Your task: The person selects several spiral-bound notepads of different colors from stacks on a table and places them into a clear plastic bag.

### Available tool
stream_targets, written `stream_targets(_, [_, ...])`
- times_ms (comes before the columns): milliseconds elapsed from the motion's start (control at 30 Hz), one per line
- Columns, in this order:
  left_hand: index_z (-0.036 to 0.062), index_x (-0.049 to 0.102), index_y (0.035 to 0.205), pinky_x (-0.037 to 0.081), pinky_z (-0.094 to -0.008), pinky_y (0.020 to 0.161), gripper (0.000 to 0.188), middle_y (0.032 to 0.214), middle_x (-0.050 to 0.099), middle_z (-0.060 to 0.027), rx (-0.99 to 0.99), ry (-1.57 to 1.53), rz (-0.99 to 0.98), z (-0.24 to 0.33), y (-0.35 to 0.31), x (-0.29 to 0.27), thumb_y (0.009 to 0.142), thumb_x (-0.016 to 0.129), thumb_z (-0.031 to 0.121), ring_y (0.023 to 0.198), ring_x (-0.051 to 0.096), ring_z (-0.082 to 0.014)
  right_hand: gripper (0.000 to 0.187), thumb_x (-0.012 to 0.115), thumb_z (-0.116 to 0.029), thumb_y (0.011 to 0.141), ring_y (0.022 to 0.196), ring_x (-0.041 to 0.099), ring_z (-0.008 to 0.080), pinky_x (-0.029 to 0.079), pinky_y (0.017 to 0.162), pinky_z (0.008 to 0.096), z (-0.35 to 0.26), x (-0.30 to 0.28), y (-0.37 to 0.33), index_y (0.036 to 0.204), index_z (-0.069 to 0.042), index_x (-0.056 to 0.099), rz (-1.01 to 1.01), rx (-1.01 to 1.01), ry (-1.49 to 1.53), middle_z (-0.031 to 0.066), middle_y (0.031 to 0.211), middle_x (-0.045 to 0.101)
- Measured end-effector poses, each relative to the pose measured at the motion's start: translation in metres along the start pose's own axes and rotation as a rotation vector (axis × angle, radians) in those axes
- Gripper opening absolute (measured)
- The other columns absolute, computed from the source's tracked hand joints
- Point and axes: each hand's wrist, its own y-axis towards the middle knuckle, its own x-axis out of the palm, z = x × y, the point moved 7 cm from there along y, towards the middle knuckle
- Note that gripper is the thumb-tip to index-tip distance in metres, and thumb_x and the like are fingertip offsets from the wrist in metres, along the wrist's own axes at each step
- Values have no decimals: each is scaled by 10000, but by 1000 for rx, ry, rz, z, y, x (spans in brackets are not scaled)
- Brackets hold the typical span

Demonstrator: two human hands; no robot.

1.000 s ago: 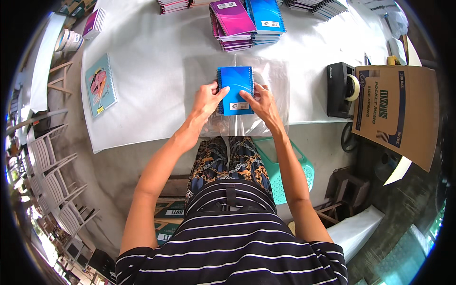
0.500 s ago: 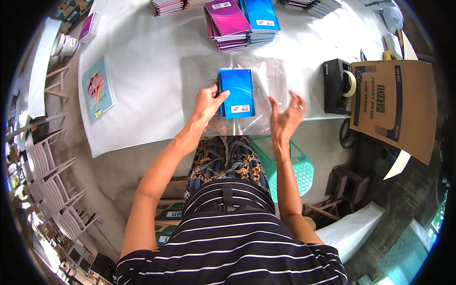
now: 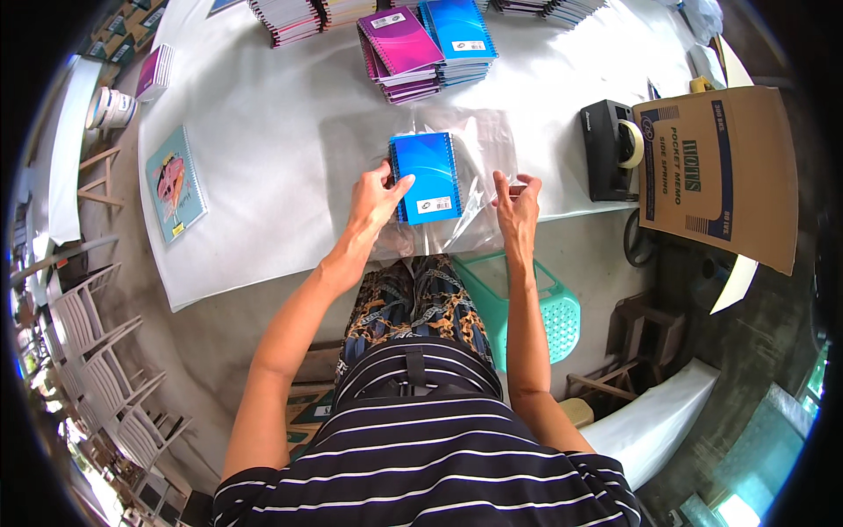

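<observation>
I saw L hand (image 3: 376, 200) pinning the blue spiral notepad (image 3: 428, 176) flat on the clear plastic sheet (image 3: 479, 149), w/ R hand (image 3: 518, 204) at its 3 o'clock pinching the sheet edge up, prob. to fold over.

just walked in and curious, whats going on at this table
A person in a striped shirt stands at a white-covered table. The left hand holds the edge of a blue spiral notebook lying on a clear plastic sheet. The right hand pinches that sheet's near edge beside the notebook. Stacks of pink and blue notebooks sit behind, a tape dispenser to the right.
</observation>
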Motion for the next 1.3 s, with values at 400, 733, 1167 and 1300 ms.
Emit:
stream_targets(400, [54,656,1060,534,-386,724,369,879,720,-143,77,208,29,-1,5,-7,815,720,323,792,705,-279,170,636,-168,859,709,611,382,467,658,461,-39,-26,-35,838,1,640,-3,-217,-318,190,744,628])
stream_targets(733, [5,589,1238,530,-285,776,457,1016,705,-96,37,129,13,4,-1,0,860,727,221,861,628,-110,359,562,64,824,864,572,334,461,760,425,-74,51,-119,1175,-12,540,11,-706,-305,186,964,567])
stream_targets(1167, [-56,345,1407,520,-445,820,871,973,697,-213,101,307,88,1,-3,5,766,746,377,910,682,-374,416,554,164,735,989,615,311,512,802,388,-101,22,-70,1073,-50,670,-373,-785,74,125,1029,649])
stream_targets(1300, [-62,382,1384,520,-430,823,800,956,698,-214,103,260,125,1,-4,10,780,733,326,912,682,-368,415,570,176,696,1025,611,294,518,846,385,-103,33,-36,1033,-32,693,-382,-1027,-125,105,1084,658])
